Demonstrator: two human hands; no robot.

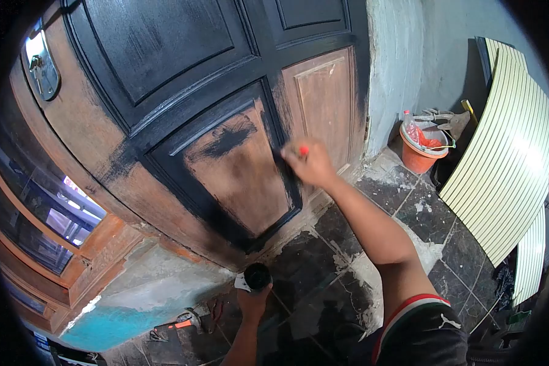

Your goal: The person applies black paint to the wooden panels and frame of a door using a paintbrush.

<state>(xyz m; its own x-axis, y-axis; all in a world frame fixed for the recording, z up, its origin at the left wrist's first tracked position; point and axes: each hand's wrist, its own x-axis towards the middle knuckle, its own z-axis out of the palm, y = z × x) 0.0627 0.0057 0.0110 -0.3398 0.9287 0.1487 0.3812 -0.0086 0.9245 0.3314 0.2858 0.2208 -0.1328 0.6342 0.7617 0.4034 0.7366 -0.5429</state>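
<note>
One cup (pixel 257 276): clamped in the left hand (pixel 254 300), fingers curled round its side, mouth upward, black inside; a tilt, or a knock on the wood, could slop anything wet onto the floor (pixel 311 256) beneath those fingers.
Red-ended handle (pixel 304 150): clamped in the right hand (pixel 314 165), fingers folded together; its working end is hidden. A wrist slip could streak the brown right panel (pixel 326 97) just beyond the knuckles.
Ragged edges: patchy strokes could, I judge, dry uneven if coverage stays this thin.
Left panel (pixel 244 177): just left of the right fingers; bare brown wood, one rough black smear near its top, black moulding round it.
Door (pixel 165 49): upright, beyond both hands' fingers; black and faintly glossy above them, brown and streaked towards the lock side (pixel 100 113).
</note>
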